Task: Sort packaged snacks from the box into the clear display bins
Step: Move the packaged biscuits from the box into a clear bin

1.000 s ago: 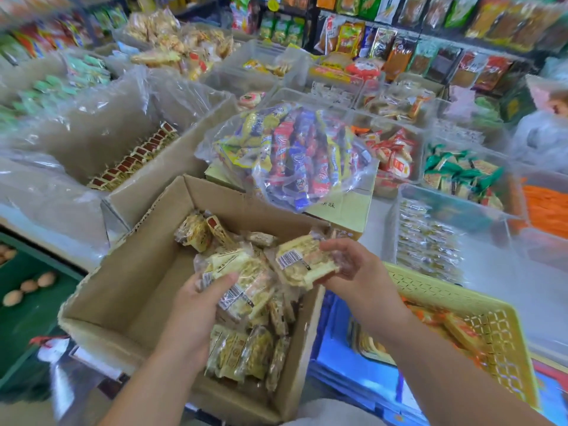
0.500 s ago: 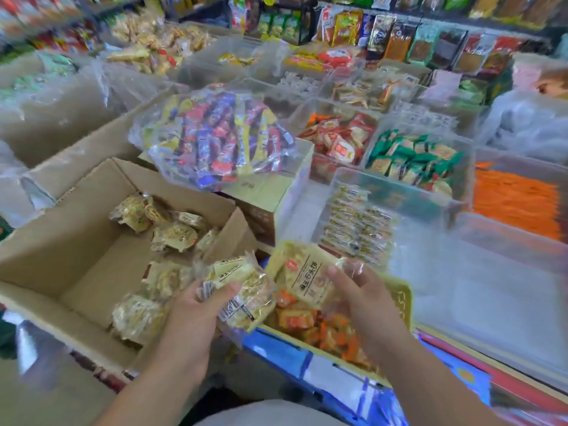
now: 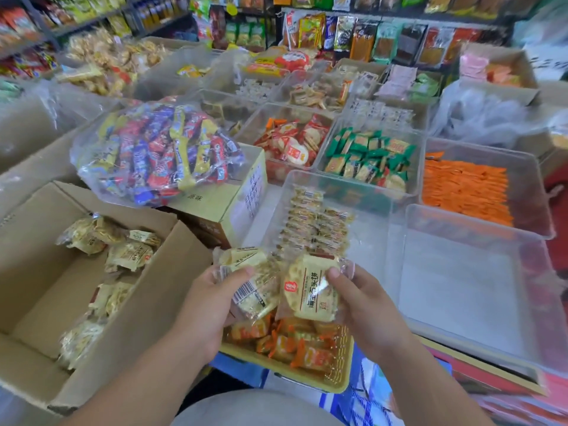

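Observation:
My left hand (image 3: 206,305) grips a pale yellow snack packet (image 3: 249,278), barcode side up. Beside it, my right hand (image 3: 365,305) holds a second yellow packet (image 3: 310,290) with its printed face up. Both packets hover above a yellow basket (image 3: 335,382), just in front of a clear bin (image 3: 276,210) that has rows of the same kind of packet (image 3: 313,226) along its left part. The open cardboard box (image 3: 147,305) at the left has several more yellow packets (image 3: 123,253) inside.
A big clear bag of mixed candy bars (image 3: 159,152) lies on a closed carton behind the box. Clear bins with red, green and orange snacks fill the counter; the bin (image 3: 461,287) at near right shows a bare white bottom. Shelves of goods stand behind.
Both hands have lifted the two packets out of the box and carried them right, over the yellow basket toward the clear bin. The view has swung right with them.

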The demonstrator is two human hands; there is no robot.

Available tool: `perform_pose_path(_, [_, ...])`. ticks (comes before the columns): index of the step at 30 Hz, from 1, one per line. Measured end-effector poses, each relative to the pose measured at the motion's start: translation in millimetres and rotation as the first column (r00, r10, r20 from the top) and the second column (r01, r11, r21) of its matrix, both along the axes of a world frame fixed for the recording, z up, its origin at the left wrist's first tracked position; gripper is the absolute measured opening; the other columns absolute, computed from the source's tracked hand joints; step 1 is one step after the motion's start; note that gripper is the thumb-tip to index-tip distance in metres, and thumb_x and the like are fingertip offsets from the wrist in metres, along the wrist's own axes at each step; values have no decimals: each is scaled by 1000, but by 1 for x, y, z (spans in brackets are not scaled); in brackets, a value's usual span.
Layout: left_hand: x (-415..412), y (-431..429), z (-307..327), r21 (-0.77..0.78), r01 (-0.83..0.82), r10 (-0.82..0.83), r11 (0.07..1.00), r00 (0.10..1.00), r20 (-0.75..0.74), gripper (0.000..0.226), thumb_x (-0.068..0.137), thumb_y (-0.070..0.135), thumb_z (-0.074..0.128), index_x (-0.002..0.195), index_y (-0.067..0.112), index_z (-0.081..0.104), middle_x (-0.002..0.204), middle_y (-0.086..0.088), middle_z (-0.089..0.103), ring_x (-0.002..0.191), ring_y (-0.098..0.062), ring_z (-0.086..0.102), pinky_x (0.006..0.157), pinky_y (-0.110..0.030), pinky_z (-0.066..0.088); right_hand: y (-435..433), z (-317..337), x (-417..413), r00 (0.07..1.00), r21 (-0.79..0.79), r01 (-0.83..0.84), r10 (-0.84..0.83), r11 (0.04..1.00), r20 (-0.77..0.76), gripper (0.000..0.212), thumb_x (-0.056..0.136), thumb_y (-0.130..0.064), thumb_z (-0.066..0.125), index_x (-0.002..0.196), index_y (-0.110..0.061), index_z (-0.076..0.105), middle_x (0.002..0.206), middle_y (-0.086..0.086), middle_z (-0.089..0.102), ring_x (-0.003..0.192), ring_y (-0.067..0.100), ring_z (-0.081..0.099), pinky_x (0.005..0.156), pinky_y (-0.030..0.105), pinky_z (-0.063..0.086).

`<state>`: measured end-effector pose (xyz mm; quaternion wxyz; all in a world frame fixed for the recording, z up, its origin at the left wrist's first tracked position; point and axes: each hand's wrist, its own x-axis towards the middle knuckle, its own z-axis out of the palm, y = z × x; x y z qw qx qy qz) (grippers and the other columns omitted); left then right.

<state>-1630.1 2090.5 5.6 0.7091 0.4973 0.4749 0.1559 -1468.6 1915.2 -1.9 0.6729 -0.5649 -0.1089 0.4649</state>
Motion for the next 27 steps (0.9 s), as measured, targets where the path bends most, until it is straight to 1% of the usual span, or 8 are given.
perform_pose_path(5, [47,-7,-7,-136,73,-69,988,997,38,41,84,28,83,117,13,64,87,-13,76,68,-35,62,64,-46,60,16,-9,22,964,-190,215,-177,958,198,33,86,-44,77,112,-26,67,91,6,75,79,21,75,67,51,59])
perform_pose_path(8, [65,-4,-10,-167,50,-42,985,998,51,37,85,25,82,116,18,62,75,-1,77,43,-23,57,52,-40,59,25,-14,34,901,-269,320,-204,908,383,43,76,-62,75,112,-45,57,100,-7,67,80,6,69,61,28,58])
perform_pose_path(13, [109,11,-22,-124,50,-51,991,999,-1,60,75,30,89,123,17,55,83,-9,75,38,-27,54,55,-40,57,49,-32,63,779,-333,357,-81,873,622,9,89,-55,63,96,-50,60,112,-20,55,104,-7,54,93,32,50])
perform_pose_path(16, [134,20,-30,-138,99,-96,985,995,25,57,75,34,90,122,16,64,99,-16,77,50,-33,63,50,-38,54,61,-32,76,828,-293,276,-72,915,556,13,95,-59,53,92,-54,65,107,-30,59,111,-1,55,96,40,52])
perform_pose_path(19, [159,33,-39,-144,90,-85,986,996,36,34,82,30,84,112,20,72,92,-11,79,52,-27,68,43,-30,52,70,-31,92,902,-250,71,44,966,429,49,73,-89,55,117,-67,56,116,-44,56,112,-16,54,88,21,48])
perform_pose_path(22, [178,49,-50,-122,105,-103,987,994,21,17,84,31,83,98,34,75,83,-5,79,48,-27,66,44,-34,53,80,-43,115,857,-302,84,86,950,508,52,83,-60,73,131,-51,54,118,-30,65,108,-7,63,84,19,52])
perform_pose_path(25, [188,68,-62,46,86,-84,995,995,-54,28,84,36,82,109,33,70,94,-1,78,59,-27,73,52,-37,58,90,-54,148,798,-417,225,78,881,597,20,94,-41,69,106,-44,53,87,-12,71,74,3,67,61,28,53])
perform_pose_path(27, [191,82,-72,169,35,-25,985,998,-61,31,85,35,82,114,33,69,97,1,77,63,-15,74,48,-26,57,95,-61,178,708,-458,286,137,842,693,20,93,-33,71,91,-42,53,76,-11,65,63,4,61,47,19,42])
